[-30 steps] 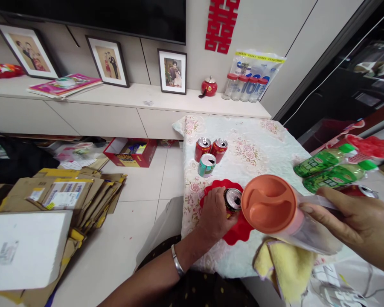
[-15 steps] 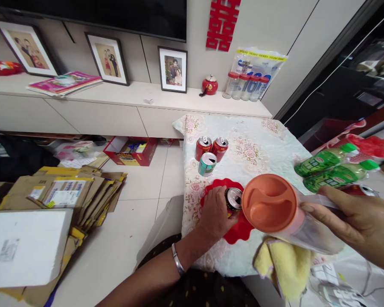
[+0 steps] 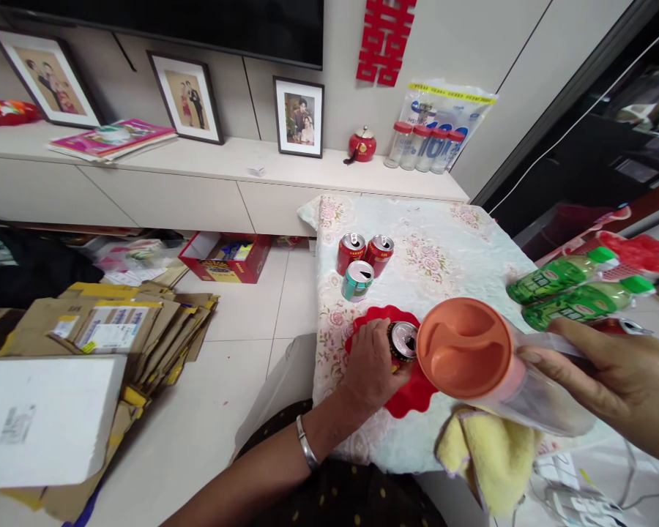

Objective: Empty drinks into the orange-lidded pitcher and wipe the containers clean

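My left hand (image 3: pixel 369 369) is wrapped round a dark drink can (image 3: pixel 402 341) that stands on a red scalloped plate (image 3: pixel 413 391) near the table's front edge. My right hand (image 3: pixel 609 373) grips a clear plastic jug with an orange lid (image 3: pixel 464 350), tilted on its side above the plate, lid facing me. A yellow cloth (image 3: pixel 491 457) lies under the jug at the table's edge.
Two red cans (image 3: pixel 364 252) and a teal can (image 3: pixel 356 280) stand farther back on the flowered tablecloth (image 3: pixel 439 256). Two green bottles (image 3: pixel 574 287) lie at the right. Flattened cardboard (image 3: pixel 110 329) and a white box (image 3: pixel 38 421) cover the floor at left. A sideboard (image 3: pixel 209 183) holds frames and jars.
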Motion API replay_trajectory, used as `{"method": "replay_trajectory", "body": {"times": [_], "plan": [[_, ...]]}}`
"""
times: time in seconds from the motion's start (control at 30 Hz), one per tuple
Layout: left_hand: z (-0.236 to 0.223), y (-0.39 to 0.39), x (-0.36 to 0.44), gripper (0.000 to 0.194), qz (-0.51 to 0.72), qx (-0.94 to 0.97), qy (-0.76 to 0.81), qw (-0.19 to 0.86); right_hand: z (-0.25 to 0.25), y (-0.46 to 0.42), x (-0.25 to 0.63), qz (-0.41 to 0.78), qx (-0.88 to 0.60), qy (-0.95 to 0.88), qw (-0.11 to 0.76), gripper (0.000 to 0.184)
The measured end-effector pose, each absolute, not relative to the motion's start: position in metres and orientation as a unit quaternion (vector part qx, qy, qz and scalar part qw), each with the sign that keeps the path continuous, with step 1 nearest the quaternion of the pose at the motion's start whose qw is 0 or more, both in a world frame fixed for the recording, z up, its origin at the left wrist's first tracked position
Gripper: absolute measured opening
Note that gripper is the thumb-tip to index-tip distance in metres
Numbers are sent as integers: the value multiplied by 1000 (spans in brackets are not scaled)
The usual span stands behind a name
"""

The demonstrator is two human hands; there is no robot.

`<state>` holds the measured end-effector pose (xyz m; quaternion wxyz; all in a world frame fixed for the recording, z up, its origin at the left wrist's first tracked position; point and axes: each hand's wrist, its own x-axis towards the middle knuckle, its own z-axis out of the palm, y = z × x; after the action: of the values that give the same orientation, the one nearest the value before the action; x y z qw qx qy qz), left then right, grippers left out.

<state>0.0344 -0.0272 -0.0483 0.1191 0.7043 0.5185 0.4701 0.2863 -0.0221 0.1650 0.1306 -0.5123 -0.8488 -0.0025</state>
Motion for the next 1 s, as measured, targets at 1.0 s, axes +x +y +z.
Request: {"method": "replay_trajectory", "body": {"times": [1.0], "plan": [[-49, -27, 35, 83, 468, 710, 516, 104, 170, -19, 282, -47, -459, -878, 130, 49]]}}
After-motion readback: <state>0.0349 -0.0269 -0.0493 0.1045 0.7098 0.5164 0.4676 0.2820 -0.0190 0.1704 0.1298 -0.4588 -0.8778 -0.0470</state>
